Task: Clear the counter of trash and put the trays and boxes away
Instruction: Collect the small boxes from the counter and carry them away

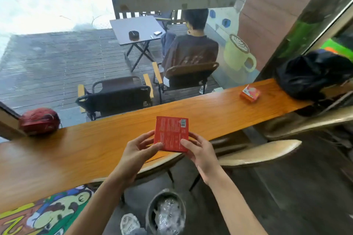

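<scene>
Both hands (170, 150) hold red box (171, 134) above counter (95, 145).

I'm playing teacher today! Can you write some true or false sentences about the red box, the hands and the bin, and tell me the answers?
1. Both hands hold the flat red box. True: the left hand grips its left edge, the right hand its right edge.
2. The trash bin on the floor is empty. False: it has crumpled clear plastic inside.
3. A second red box lies on the wooden counter. True, further to the right.
4. The black bag sits at the counter's left end. False: it is at the right end; a red bag is at the left.
</scene>
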